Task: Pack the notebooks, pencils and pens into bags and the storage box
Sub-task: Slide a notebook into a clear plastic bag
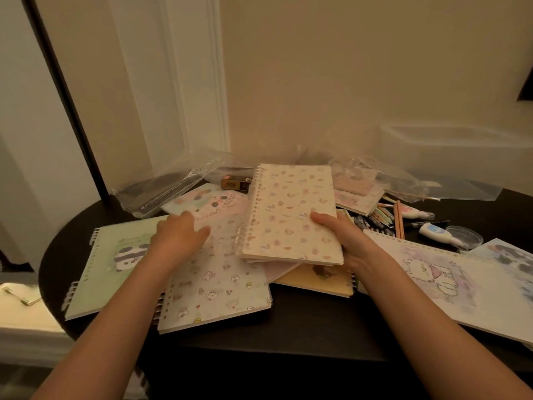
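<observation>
Dim, warm yellowish light — soft shadows, no glare. The whole view is slightly blurred, with wide-angle bending toward the frame edges.

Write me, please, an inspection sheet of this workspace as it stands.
Surface: dark round table, mostly covered by stationery.
Job's things: cream notebook held over the pile; panda notebook, cat-print notebook and pale animal notebook lying flat; pens and pencils heaped behind; clear bags and storage box at the back.
Clutter: correction tape, small clear dish, brown box.
Grips: left hand rests on the flat notebooks; right hand holds the cream notebook's right edge.
Cables: nothing seen.
Surroundings: beige wall, white door frame.
</observation>
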A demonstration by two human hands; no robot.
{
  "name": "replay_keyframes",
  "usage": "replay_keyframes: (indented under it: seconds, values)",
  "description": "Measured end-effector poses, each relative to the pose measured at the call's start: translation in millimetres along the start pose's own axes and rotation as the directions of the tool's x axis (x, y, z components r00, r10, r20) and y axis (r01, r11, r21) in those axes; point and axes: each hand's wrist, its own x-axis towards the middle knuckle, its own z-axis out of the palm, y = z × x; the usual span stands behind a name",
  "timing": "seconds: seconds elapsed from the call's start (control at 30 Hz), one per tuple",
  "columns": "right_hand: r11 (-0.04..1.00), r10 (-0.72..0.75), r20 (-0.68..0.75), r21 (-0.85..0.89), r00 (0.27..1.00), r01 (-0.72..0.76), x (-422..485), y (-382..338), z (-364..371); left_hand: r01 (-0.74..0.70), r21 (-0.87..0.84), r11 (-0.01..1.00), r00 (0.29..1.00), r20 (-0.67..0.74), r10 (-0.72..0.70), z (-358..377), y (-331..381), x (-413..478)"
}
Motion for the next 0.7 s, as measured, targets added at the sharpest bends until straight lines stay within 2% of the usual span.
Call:
replay_keyframes:
  seconds: [0.03,0.1,0.3,0.47,0.53,0.6,0.7]
  values:
    - [1.000,-0.006,-0.004,0.001,1.000,0.006,0.2,0.3,-1.3,0.047,0.084,0.995,0.998,0.035,-0.051,3.1,-7.5,1.4]
    - [1.000,-0.016,-0.002,-0.003,1.000,0.016,1.1,0.8,-2.5,0.105,0.133,0.986,0.991,0.074,-0.116,5.3,-15.3,2.3]
    - [1.000,-0.016,0.017,-0.002,1.000,0.016,3.2,3.9,-6.0,0.194,0.059,0.979,0.975,0.098,-0.199,-3.4,-10.2,3.4]
    - [1.000,-0.017,0.018,-0.015,1.000,0.017,5.4,4.4,-8.0,0.302,-0.133,0.944,0.943,0.184,-0.276,-3.9,-12.6,6.4]
    - [1.000,-0.017,0.014,-0.015,1.000,0.018,6.8,4.4,-9.0,0.287,-0.272,0.918,0.955,0.154,-0.252,-2.4,-14.4,9.2]
    - [1.000,-0.010,0.007,-0.012,1.000,0.010,7.3,4.0,-10.0,0.221,-0.497,0.839,0.974,0.069,-0.215,-1.8,-14.7,10.7]
    - [1.000,0.003,0.004,-0.011,1.000,-0.003,7.3,3.5,-11.7,0.191,-0.814,0.548,0.981,0.137,-0.139,-11.4,-9.4,5.4]
